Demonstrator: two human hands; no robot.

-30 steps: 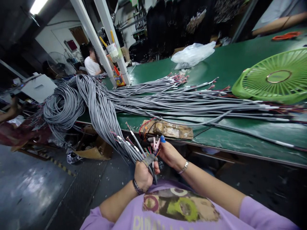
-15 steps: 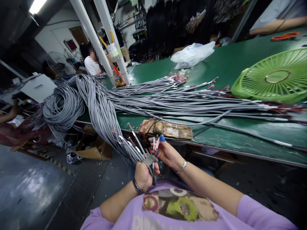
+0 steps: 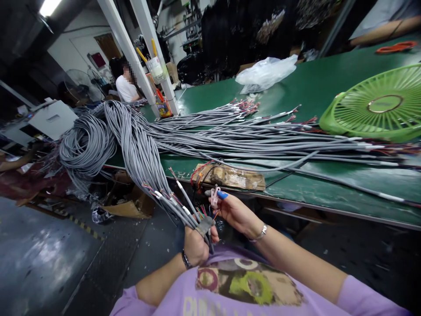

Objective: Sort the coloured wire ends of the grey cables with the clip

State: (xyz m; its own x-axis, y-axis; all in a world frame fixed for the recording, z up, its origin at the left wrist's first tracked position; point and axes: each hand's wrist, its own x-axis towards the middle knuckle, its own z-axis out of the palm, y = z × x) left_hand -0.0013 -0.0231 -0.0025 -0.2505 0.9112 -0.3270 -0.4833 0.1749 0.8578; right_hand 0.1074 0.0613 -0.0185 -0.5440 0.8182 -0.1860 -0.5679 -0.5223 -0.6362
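My left hand (image 3: 196, 246) is closed around the ends of several grey cables (image 3: 184, 215), low in front of my shirt. A grey wrap (image 3: 204, 225) lies across the cables at its thumb; I cannot tell if it is worn on the thumb. Thin coloured wires (image 3: 202, 210) fan out beside it. Just to the right, my right hand (image 3: 237, 214) pinches a small pink clip (image 3: 215, 197) that looks like a clothes peg. One of its digits wears a blue finger cot (image 3: 222, 194). Its other fingers are partly hidden close to the coloured wires.
Long grey cables (image 3: 256, 142) cover much of the green table (image 3: 329, 184), with a coil (image 3: 87, 145) at left. A wooden block (image 3: 240, 176) lies at the near edge. Beyond are a green fan (image 3: 378, 103), plastic bag (image 3: 266, 74), orange scissors (image 3: 396, 47) and white posts (image 3: 153, 52). Other people sit around.
My right hand has moved slightly right and down with the pink clip, which has turned. The cable ends in my left hand have shifted a little left and spread.
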